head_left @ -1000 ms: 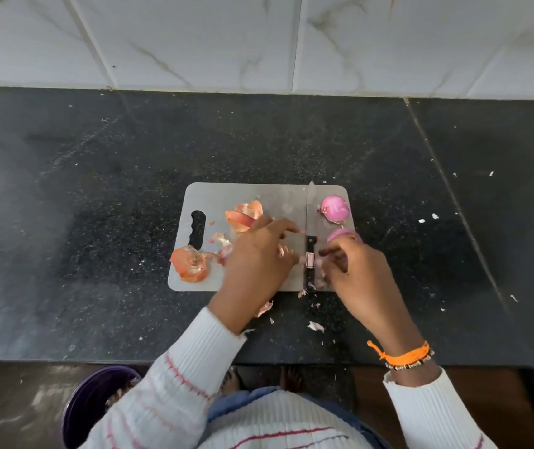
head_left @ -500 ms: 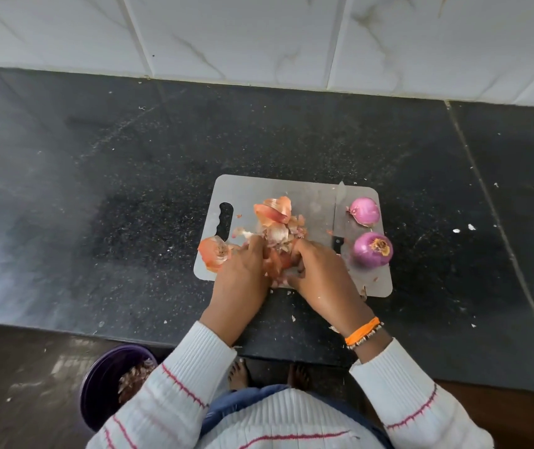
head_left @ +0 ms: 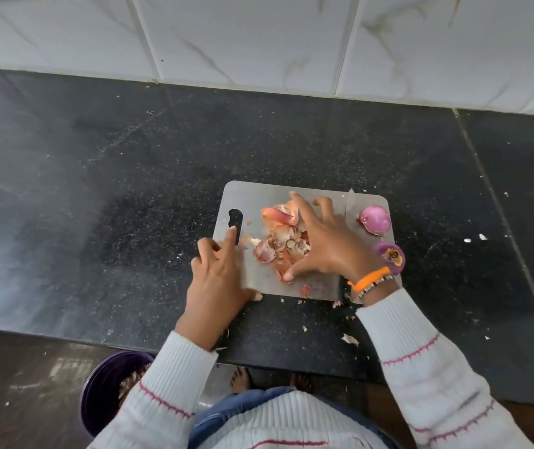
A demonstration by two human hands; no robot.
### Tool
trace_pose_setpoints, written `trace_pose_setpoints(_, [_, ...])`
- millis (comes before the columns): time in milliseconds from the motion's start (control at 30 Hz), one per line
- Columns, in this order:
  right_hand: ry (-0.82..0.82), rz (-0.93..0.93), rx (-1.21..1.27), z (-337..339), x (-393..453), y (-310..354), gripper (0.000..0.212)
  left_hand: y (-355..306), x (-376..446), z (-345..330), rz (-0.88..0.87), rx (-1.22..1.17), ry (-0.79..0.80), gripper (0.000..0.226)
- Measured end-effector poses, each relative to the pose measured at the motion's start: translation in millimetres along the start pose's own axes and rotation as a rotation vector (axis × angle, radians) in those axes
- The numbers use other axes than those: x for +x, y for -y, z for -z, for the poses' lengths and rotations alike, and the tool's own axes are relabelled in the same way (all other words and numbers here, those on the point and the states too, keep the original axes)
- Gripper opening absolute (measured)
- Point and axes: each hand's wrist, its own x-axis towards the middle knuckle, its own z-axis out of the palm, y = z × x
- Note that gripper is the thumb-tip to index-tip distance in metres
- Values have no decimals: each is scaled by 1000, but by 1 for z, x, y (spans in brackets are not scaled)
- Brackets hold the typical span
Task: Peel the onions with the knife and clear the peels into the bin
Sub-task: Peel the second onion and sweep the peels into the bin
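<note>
Onions: two peeled purple ones on the board's right side, far onion (head_left: 376, 219) near the back corner, near onion (head_left: 390, 256) at the right edge by the wrist.
Peels (head_left: 280, 239): heaped mid-board, a few scraps on the counter (head_left: 129, 189) in front.
Right hand (head_left: 325, 246): fingers spread wide, cupped against the heap's right side.
Left hand (head_left: 218, 280): fingers loose and apart, resting on the cutting board (head_left: 324, 286) at its near-left corner.
Knife (head_left: 350, 202): blade tip showing behind the right hand; the rest hidden.
Bin (head_left: 104, 393): purple, on the floor below left, peels inside.
</note>
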Motion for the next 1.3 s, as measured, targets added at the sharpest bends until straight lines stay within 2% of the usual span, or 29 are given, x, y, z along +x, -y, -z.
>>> trace_pose_setpoints(100, [65,12,-9,-2,16,10,133,-7,14,-2,-53,4,81,116])
trace_pose_setpoints(167, [89,27,-26,-4,21,12,125,-14,23,0,-84,-27,104,112])
trace_pose_setpoints(367, [76,15,10,-18,28,14,77,-28,40,-3,-158,-50,128,104])
trace_pose_setpoints(433, [54,8,28,-22,27,15,63,-26,45,-5,-187,-87,89,91])
trace_pose_setpoints(600, [-64,1,155,-34,23,17,63,-24,48,-8,-218,-221,-17,38])
trace_pose_setpoints(667, [-136,-14,224,-37,23,18,58,-22,51,-10,-229,-289,-60,26])
trace_pose_setpoints(900, [-319,-79,366,-44,22,24,26,-19,52,-15,-251,-388,-127,22])
trace_pose_setpoints(1133, [-381,-14,481,-32,3,32,29,-20,33,-6,-272,-422,-182,22])
trace_pose_setpoints(1300, [-377,103,441,-24,-12,46,25,-16,4,8,-237,-418,-255,24])
